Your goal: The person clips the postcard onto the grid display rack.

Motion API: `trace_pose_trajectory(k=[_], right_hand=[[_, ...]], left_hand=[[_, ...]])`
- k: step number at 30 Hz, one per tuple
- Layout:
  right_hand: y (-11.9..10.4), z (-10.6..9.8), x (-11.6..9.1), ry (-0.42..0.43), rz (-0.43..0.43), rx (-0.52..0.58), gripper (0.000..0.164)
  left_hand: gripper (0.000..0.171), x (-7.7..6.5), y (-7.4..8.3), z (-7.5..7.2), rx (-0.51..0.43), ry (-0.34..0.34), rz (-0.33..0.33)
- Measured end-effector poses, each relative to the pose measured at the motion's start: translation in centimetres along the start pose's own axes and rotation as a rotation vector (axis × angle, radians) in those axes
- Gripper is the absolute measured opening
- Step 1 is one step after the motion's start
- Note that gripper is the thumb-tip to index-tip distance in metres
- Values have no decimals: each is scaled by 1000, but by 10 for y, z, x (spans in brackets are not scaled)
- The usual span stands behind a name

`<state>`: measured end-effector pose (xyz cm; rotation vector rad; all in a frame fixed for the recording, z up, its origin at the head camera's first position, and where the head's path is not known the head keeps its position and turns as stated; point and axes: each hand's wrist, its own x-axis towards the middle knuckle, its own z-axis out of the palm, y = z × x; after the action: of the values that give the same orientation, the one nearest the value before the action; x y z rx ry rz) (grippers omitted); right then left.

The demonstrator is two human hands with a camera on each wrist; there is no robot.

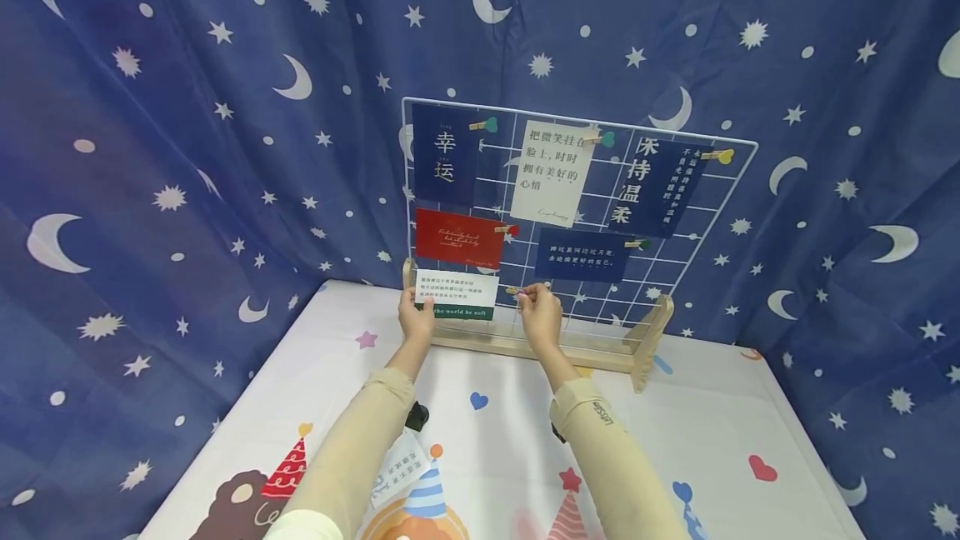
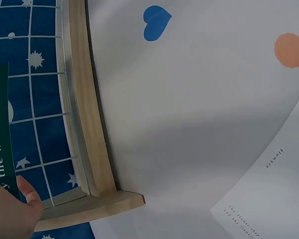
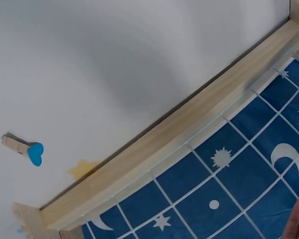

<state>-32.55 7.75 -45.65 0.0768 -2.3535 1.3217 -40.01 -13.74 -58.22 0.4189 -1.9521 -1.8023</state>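
A white card with a green lower band (image 1: 455, 294) stands against the lower left of the white wire grid (image 1: 517, 319). My left hand (image 1: 417, 322) pinches this card at its lower left edge, thumb in front. In the left wrist view the green band (image 2: 0, 134) shows beside the thumb. My right hand (image 1: 542, 315) pinches a small wooden clothespin (image 1: 514, 291), just right of the card's right edge. The right wrist view shows only some fingers (image 3: 298, 219) at its edge, with the clothespin out of sight.
Above hang several clipped cards, among them a red card (image 1: 459, 240) and a white card (image 1: 553, 173). The grid stands in a wooden base (image 1: 540, 348). A loose card (image 1: 401, 467) lies on the table, partly under the left arm. A blue-heart clothespin (image 3: 22, 148) lies before the base.
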Motion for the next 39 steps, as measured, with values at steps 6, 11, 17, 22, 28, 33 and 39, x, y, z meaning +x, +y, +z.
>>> trace_pose_trajectory(k=[6, 11, 17, 22, 28, 33, 39], right_hand=[[-6, 3, 5, 44, -88, -55, 11], [-11, 9, 10, 26, -78, -67, 11], [-17, 10, 13, -15, -46, -76, 11], [-21, 10, 17, -36, -32, -78, 11], [-26, 17, 20, -106, -47, -104, 13], [-29, 20, 20, -134, -25, -88, 12], [-25, 19, 20, -106, 7, -97, 11]], left_hand=[[30, 15, -23, 9, 7, 66, 57], [33, 33, -52, 18, 11, 79, 10], [34, 25, -42, 26, -12, 114, -61], [36, 2, -2, 22, -33, 105, -121], [40, -37, 65, -1, -47, 130, -201], [45, -62, 101, -11, 1, 77, -225], [53, -69, 112, -8, 40, 2, -233]])
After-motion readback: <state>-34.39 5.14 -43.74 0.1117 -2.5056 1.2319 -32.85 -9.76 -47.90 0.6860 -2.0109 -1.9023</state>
